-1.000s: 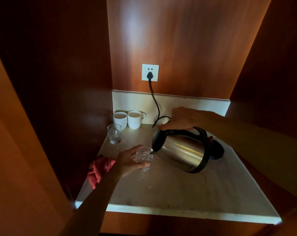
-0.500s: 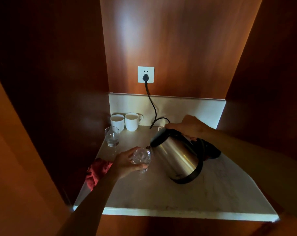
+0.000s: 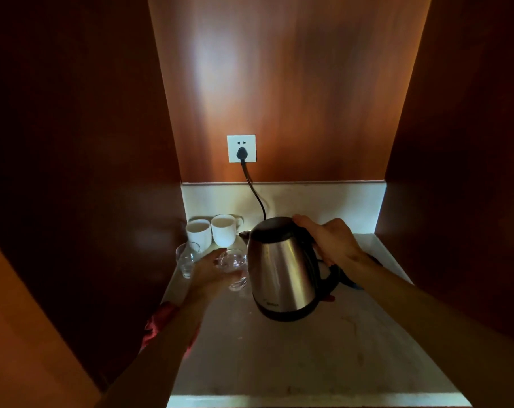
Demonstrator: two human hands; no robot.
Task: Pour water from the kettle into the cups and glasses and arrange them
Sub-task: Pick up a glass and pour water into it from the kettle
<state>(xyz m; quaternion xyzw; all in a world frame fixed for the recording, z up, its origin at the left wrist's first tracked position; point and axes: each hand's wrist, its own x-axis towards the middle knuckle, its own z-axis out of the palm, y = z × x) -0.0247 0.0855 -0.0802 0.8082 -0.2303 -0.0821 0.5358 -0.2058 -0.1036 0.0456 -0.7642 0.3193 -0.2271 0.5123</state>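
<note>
My right hand (image 3: 333, 241) grips the black handle of the steel kettle (image 3: 282, 269), which is upright over the middle of the marble counter (image 3: 294, 357). My left hand (image 3: 210, 273) holds a clear glass (image 3: 235, 267) with water in it, just left of the kettle. A second clear glass (image 3: 187, 257) stands at the counter's left edge. Two white cups (image 3: 198, 232) (image 3: 224, 229) stand side by side in the back left corner.
A black cord runs from the wall socket (image 3: 241, 148) down behind the kettle. The kettle's black base (image 3: 353, 279) lies partly hidden behind my right wrist. A red cloth (image 3: 158, 322) lies at the counter's left edge. Dark wooden walls close in on three sides.
The kettle has swung back from its tilt over the glass to upright. My left hand has carried the glass away from the spout, toward the back left.
</note>
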